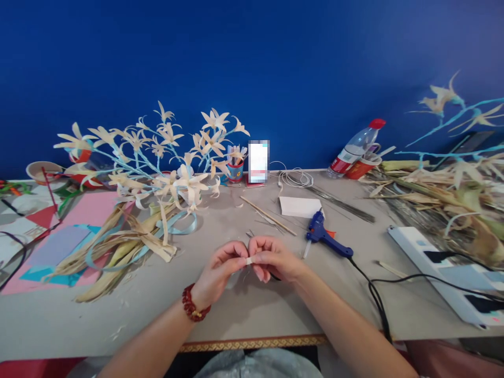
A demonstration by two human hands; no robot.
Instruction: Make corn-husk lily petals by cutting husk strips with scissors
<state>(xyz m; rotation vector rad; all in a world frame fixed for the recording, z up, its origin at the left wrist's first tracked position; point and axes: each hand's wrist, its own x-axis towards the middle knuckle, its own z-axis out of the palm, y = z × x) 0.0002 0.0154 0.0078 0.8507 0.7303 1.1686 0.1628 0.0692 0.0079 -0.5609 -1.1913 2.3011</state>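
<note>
Both hands meet over the near middle of the table. My left hand (221, 266), with a red bead bracelet at its wrist, pinches one end of a small pale strip (249, 260), likely dried husk. The other end is pinched between the thumb and finger of my right hand (275, 257). Something dark and thin, perhaps scissors, shows behind and under the right fingers, mostly hidden. A blue glue gun (326, 236) lies just right of the hands. Beyond them rest a thin wooden stick (270, 215) and a white block (300, 206).
Husk flowers (169, 157) on light-blue stems stand at left, above dried husks (114, 257) and coloured paper (59, 247). At right are a power strip (444, 278), a bottle (354, 149), wires (342, 202) and more husks (441, 194). A phone (258, 161) stands at the wall.
</note>
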